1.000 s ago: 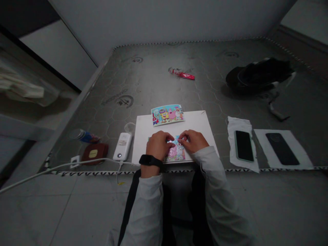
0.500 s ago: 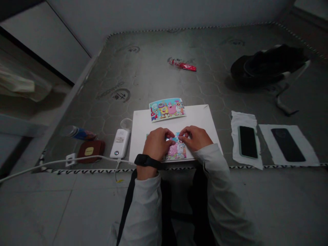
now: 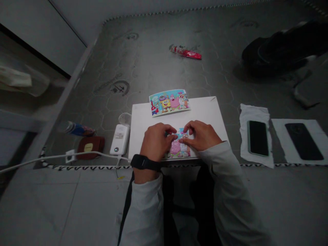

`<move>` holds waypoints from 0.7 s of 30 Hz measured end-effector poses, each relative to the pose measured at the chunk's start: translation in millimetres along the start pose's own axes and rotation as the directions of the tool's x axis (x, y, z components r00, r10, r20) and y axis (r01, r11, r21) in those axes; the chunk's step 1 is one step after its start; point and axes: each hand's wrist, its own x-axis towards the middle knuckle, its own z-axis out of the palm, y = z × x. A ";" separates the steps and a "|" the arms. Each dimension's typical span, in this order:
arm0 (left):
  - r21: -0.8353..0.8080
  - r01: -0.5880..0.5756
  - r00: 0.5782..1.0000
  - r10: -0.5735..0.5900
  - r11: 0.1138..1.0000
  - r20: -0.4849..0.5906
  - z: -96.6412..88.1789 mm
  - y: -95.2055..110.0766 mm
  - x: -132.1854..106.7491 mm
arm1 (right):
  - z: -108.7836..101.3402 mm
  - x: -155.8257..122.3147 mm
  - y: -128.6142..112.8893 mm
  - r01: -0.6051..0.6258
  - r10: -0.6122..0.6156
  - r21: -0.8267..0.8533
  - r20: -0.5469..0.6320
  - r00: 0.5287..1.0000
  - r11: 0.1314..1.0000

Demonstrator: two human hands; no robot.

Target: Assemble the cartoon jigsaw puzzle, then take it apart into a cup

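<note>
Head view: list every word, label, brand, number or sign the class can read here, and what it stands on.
No text reads clearly.
Grey surface: dark printed signs, too blurred.
White power bank: small label lines and a round display, too small.
Brown case: gold label, too blurred.
Bottle: label, too blurred.
Red wrapper: markings, too blurred.
Picture card and puzzle: no words readable.

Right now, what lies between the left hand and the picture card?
In the head view, only a strip of white board shows between the left hand and the picture card.
</note>
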 end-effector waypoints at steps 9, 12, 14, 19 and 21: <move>0.034 -0.033 0.999 0.033 0.999 0.005 3.0 2.0 1.6 | 3.2 -1.5 -5.6 -0.030 0.030 0.013 -0.011 0.999 0.999; -0.027 -0.015 1.000 0.016 1.000 0.020 1.4 2.0 0.6 | 3.4 -1.3 -4.9 -0.038 0.038 0.028 -0.004 0.999 0.999; -0.060 0.007 1.000 -0.006 0.998 0.021 0.0 2.4 0.0 | 3.6 -1.1 -4.8 -0.041 0.041 0.024 -0.002 0.999 0.999; -0.125 0.045 0.996 -0.053 0.991 -0.068 -4.1 2.9 -0.4 | 1.4 -2.4 -8.4 -0.014 0.014 0.012 -0.017 1.000 1.000; -0.151 0.053 0.988 -0.073 0.987 -0.133 -6.2 3.8 -0.6 | -5.1 -4.3 -8.5 -0.025 0.028 0.056 -0.047 0.998 0.998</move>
